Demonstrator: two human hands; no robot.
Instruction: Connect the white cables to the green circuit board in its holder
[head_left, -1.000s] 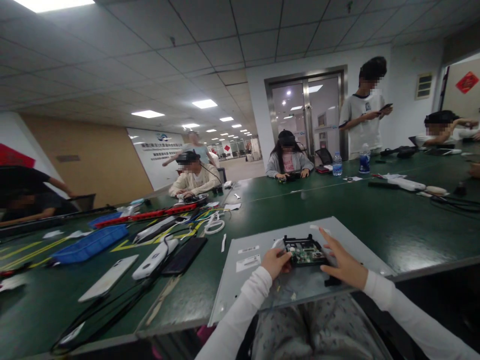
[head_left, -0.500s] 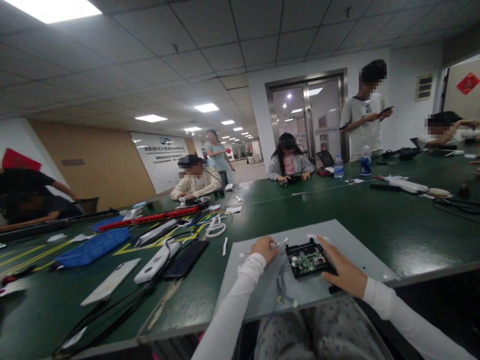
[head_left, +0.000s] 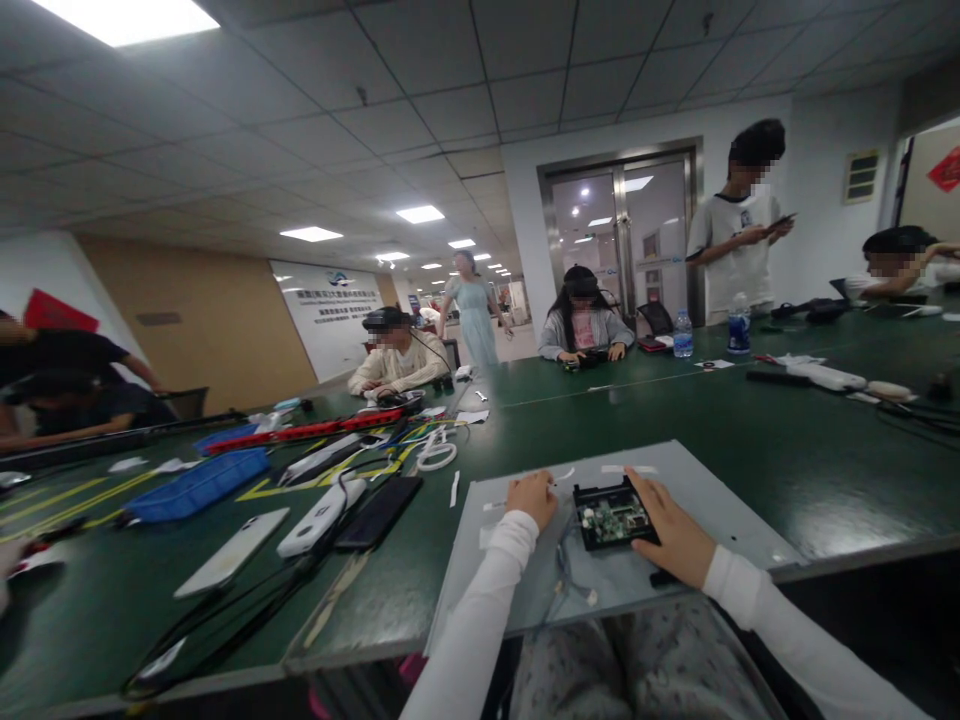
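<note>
A small black housing with a green circuit board inside lies on a grey metal sheet at the near table edge. My right hand rests on its right side, fingers curled round the housing's edge. My left hand sits on the sheet to the left of the housing, fingers closed in a loose fist; what it pinches is too small to name. Thin wires trail from the housing toward me. White tape strips stick to the sheet beyond the housing.
On the green table to the left lie a white phone, a black phone, a white device with cables, a blue tray and a red bar. Several people sit or stand around the table; water bottles stand far off.
My left hand left the housing and moved to the sheet on its left. My right hand, first spread beside the housing, closed onto its right side. A standing person walked rightward in the background.
</note>
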